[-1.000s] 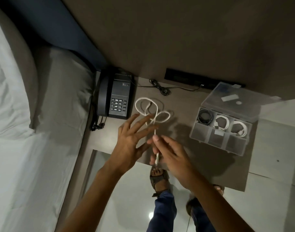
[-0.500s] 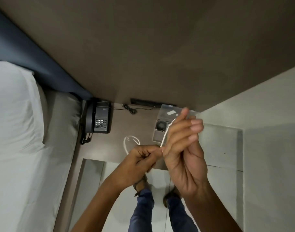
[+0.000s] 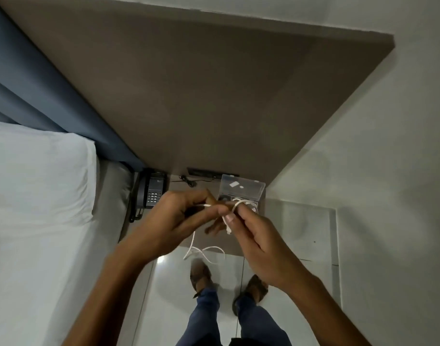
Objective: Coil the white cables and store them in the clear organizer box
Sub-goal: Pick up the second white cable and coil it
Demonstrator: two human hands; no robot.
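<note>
Both hands are raised above the brown surface (image 3: 235, 248). The left hand (image 3: 174, 221) pinches the thin white cable (image 3: 204, 250) with closed fingers; the right hand (image 3: 249, 236) has its fingers closed on the cable's loops and plug. A slack loop hangs below. The clear plastic organizer box (image 3: 241, 189) stands open behind, beside a dark desk telephone (image 3: 150, 192).

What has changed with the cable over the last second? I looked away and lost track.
The white cable was lifted off the table and both hands took hold of it. The left hand feeds it while the right hand has loops wound around its fingers; the tail hangs below. The organizer box, lid open, and phone stayed put.
</note>
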